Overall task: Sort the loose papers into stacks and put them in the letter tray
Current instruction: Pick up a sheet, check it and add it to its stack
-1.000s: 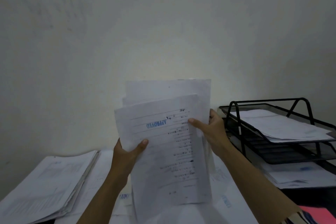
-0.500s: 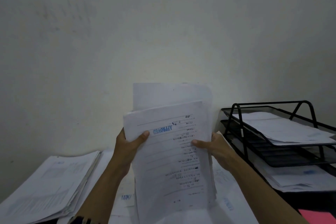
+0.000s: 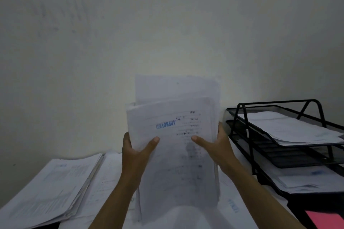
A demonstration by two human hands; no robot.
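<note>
**Q:** State the condition of each grip.

**A:** I am grasping an upright bundle of white printed paper sheets (image 3: 173,147) with both hands. My left hand (image 3: 135,151) is clamping the bundle's left edge, thumb lying across the front sheet. My right hand (image 3: 216,147) is clamping the right edge the same way, thumb on the front, remaining fingers hidden behind the sheets.

**Q:** How is the bundle sitting?

**A:** It is standing on end, its lower edge meeting the loose white sheets (image 3: 111,182) that are covering the middle of the desk. The front sheet is showing a blue "APPROVED" stamp (image 3: 165,124), upside down to me. The sheets behind are projecting above the front one, so the top edges are lying uneven. The print lower on the page is blurring and cannot be read.

**Q:** Where are the other papers lying?

**A:** A thick white paper stack (image 3: 48,193) is resting along the desk's left edge. The black wire-mesh letter tray with stacked tiers (image 3: 242,115) is standing at the right edge, against the pale wall (image 3: 167,24). Its top tier is carrying white sheets (image 3: 290,128); more sheets (image 3: 307,178) are lying at its bottom level. The middle tier is showing bare mesh where I can see it.

**Q:** Anything else?

**A:** A pink sheet (image 3: 323,219) is lying at the near right corner, in front of the tray.
</note>
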